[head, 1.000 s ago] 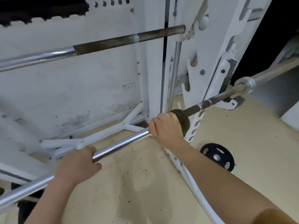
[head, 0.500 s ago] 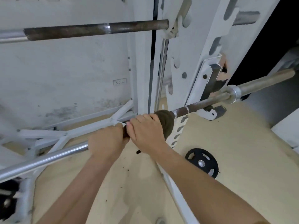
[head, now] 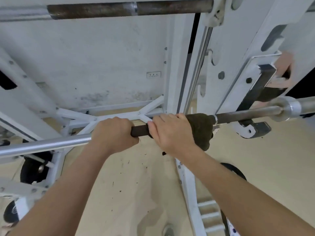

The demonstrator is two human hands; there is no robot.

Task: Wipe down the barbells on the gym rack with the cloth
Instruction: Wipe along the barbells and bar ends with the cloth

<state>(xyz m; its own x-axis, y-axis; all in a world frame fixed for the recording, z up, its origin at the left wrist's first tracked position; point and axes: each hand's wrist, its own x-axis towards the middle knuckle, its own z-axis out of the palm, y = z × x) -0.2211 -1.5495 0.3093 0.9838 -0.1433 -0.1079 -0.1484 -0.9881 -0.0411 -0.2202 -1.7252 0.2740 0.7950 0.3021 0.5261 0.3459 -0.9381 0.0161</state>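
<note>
A long barbell [head: 44,144] crosses the view, shiny at the left and rusty brown toward the right, where it rests on a rack hook [head: 252,130]. My left hand [head: 113,133] grips the bar bare. Just to its right, my right hand [head: 172,132] is wrapped around the bar with a dark olive cloth [head: 201,128] bunched under the palm and spilling out to the right. A short rusty stretch of bar shows between the two hands. A second, rusty barbell [head: 119,10] lies higher up on the white rack [head: 226,65].
White rack struts [head: 109,116] run low behind the bar, in front of a stained wall. A black weight plate [head: 237,172] lies on the beige floor behind my right forearm. More dark plates [head: 34,169] sit at the lower left. A ladder-like white upright [head: 208,215] runs down at the lower right.
My left hand slid right along the bar to sit close beside my right hand, then eased slightly apart. The right hand with the cloth stayed near the rack upright. The view swung down and right.
</note>
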